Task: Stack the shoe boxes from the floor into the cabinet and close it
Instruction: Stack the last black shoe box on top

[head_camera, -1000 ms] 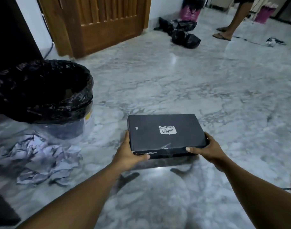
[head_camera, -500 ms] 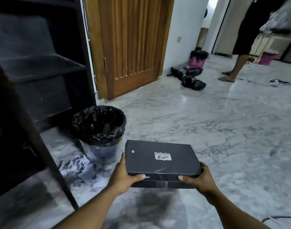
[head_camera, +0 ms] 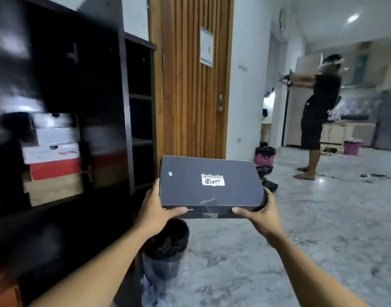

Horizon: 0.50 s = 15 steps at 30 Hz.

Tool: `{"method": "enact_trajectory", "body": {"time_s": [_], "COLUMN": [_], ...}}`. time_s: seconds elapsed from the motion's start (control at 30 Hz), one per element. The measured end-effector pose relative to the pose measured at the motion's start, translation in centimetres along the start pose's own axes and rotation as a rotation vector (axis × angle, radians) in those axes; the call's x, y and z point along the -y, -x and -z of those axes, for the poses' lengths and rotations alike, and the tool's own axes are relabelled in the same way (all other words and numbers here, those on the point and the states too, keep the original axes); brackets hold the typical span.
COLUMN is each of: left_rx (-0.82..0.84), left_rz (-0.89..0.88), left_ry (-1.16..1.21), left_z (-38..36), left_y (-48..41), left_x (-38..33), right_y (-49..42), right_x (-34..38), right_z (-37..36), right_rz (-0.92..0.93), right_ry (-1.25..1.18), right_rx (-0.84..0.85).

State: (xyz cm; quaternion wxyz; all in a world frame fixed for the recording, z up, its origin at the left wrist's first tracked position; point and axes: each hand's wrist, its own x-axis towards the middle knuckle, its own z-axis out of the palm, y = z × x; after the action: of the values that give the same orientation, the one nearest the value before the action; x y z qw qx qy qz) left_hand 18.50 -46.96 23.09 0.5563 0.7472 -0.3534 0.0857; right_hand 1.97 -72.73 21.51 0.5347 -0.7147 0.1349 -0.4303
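Left hand (head_camera: 155,209): curled round the black shoe box (head_camera: 210,185) at its near left corner, thumb across the front edge.
Right hand (head_camera: 260,214): likewise gripped on the near right corner.
Black shoe box: held level at centre frame; raised higher than half a second ago.
Cabinet (head_camera: 97,85): left of frame, open; stacked boxes (head_camera: 53,158) now brought into view, blurred.
Bin (head_camera: 165,247): now seen beneath the box.

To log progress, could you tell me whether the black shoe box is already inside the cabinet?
No, the left hand and right hand hold the black shoe box in the air outside the cabinet.
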Motion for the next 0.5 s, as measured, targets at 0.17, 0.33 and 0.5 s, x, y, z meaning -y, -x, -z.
{"method": "enact_trajectory", "body": {"time_s": [0.17,0.33,0.5], "left_rx": [-0.118,-0.248,-0.426], "left_rz": [-0.21,-0.326,-0.361], "left_ry": [-0.034,-0.116,-0.227], "left_z": [6.2,12.4,20.6], "left_y": [0.5,2.5,5.8], "left_x": [-8.4,-13.5,-15.4], "right_y": [0.6,1.5,2.7], "right_x": [8.3,15.8,21.7], "right_z": [-0.5,-2.2,-7.4], "right_rz": [0.19,0.394,0.546], "right_ry": [-0.044,-0.084,-0.15], "right_rx": [-0.038,-0.051,-0.003]}}
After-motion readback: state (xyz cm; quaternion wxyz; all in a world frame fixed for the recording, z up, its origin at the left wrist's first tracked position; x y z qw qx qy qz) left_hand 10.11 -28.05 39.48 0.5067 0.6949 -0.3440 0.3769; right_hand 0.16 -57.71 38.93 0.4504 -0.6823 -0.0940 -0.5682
